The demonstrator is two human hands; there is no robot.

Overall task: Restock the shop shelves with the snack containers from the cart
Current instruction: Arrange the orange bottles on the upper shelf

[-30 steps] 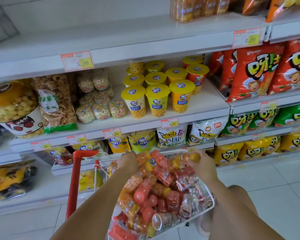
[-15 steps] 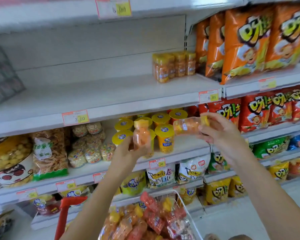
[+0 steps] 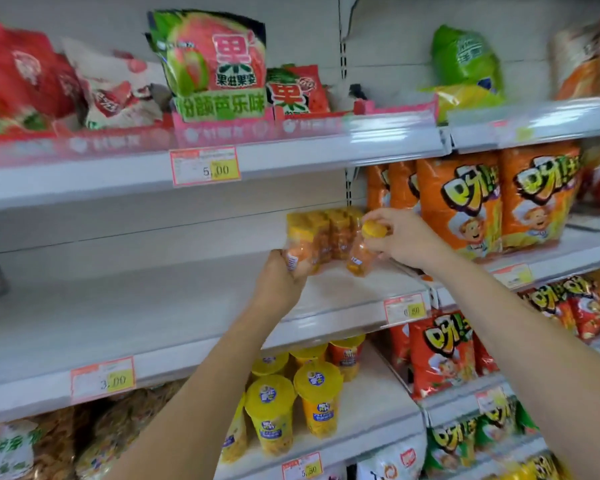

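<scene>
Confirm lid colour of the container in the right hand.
Yellow lid, clearest in the head view.

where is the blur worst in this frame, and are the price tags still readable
Head view: blur is heaviest on the red bags top left and the snack containers in the left hand and right hand; the 5.00 tag reads clearly, the 3.00 tag is softer but legible; the wide lens bends the shelf edges.

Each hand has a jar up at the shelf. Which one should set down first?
Probably the right. The right hand pinches a jar by the lid from above, base low over bare shelf beside the row. The left hand holds a second jar from underneath, so it is in the way.
</scene>
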